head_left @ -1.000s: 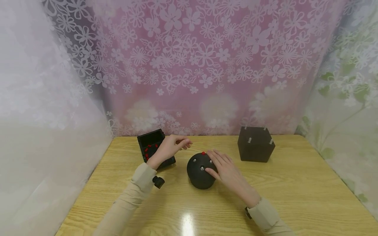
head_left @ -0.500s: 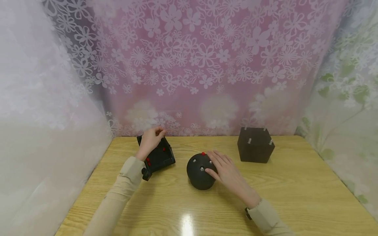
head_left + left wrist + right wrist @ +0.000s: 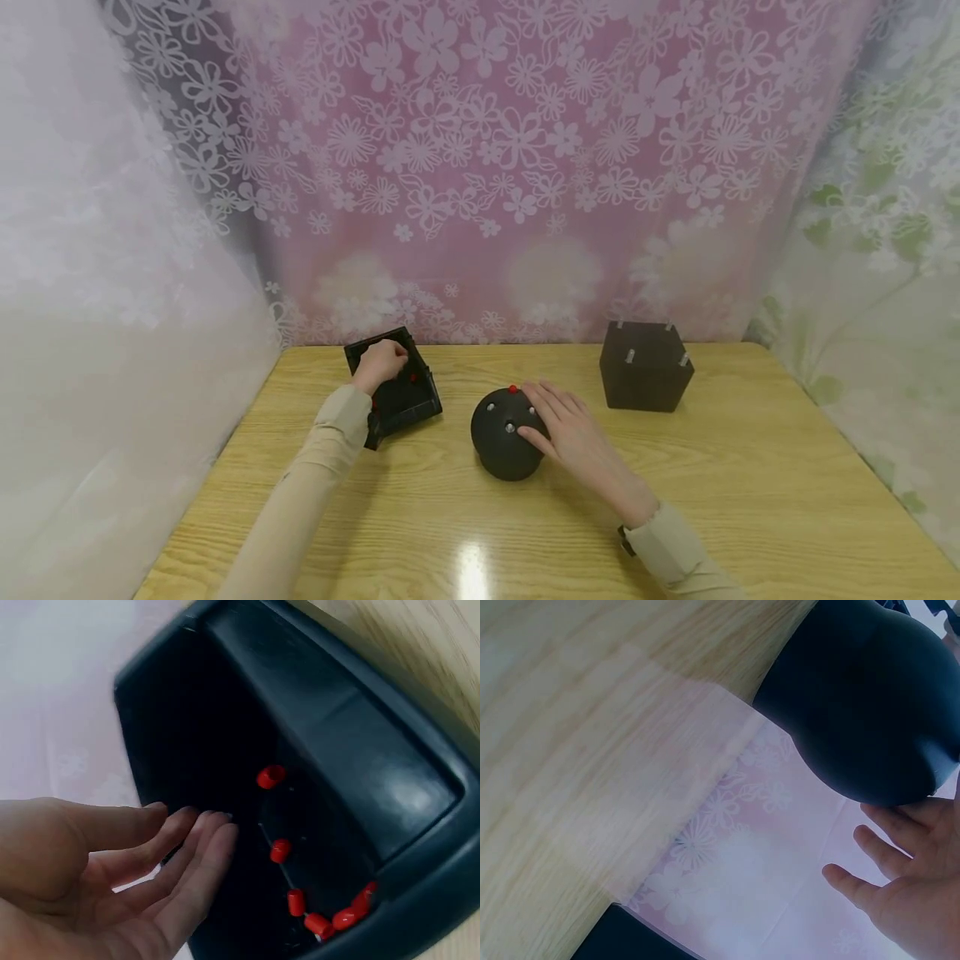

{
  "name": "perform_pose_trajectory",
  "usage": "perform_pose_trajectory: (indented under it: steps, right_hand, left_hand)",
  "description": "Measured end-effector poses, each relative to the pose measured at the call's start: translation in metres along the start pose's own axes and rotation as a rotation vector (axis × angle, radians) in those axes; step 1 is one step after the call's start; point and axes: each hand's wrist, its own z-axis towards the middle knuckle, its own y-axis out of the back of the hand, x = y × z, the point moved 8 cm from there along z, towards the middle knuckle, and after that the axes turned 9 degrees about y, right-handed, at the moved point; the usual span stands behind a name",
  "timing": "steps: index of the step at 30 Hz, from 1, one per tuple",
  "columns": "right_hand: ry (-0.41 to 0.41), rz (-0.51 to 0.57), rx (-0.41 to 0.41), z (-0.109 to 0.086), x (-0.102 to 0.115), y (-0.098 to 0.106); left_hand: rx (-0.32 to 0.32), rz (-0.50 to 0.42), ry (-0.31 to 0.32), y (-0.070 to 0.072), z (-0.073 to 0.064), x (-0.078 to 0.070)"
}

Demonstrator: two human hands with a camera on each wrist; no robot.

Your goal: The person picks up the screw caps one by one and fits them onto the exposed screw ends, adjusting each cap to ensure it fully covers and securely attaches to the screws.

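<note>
A black open bin stands at the back left of the table, with several small red caps loose inside. My left hand is over the bin, its fingers loosely bent and thumb apart from them. Nothing shows between the fingertips in the left wrist view. A black round-topped object stands near the middle, with metal studs on its dome and one red cap at the top. My right hand rests on the dome's right side with fairly straight fingers, partly covering one stud.
A black block with clear upright pegs on its top stands at the back right of the wooden table. Behind the table hangs a pink flowered curtain, and pale curtains close off both sides.
My left hand has moved left and back from beside the dome, then down into the bin. The right hand has stayed on the dome.
</note>
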Motion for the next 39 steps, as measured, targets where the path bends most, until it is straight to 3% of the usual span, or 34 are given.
perform_pose_trajectory:
  steps: [6, 15, 27, 34, 39]
  right_hand:
    - [0.038, -0.013, -0.03, 0.001, 0.004, 0.002]
    - [0.057, -0.017, -0.042, 0.0, 0.006, 0.001]
    - [0.046, -0.002, -0.045, -0.002, 0.003, 0.003]
    - [0.041, -0.001, -0.035, 0.0, 0.002, 0.003]
    - [0.039, -0.013, -0.041, 0.0, -0.001, 0.004]
  left_hand:
    - [0.069, 0.063, 0.033, -0.016, 0.011, 0.009]
    - [-0.009, 0.078, 0.108, -0.026, 0.021, 0.023]
    - [-0.085, 0.074, 0.064, -0.029, 0.024, 0.019]
    - [-0.066, 0.086, 0.038, -0.033, 0.028, 0.019]
    - [-0.027, 0.057, 0.037, -0.026, 0.025, 0.015]
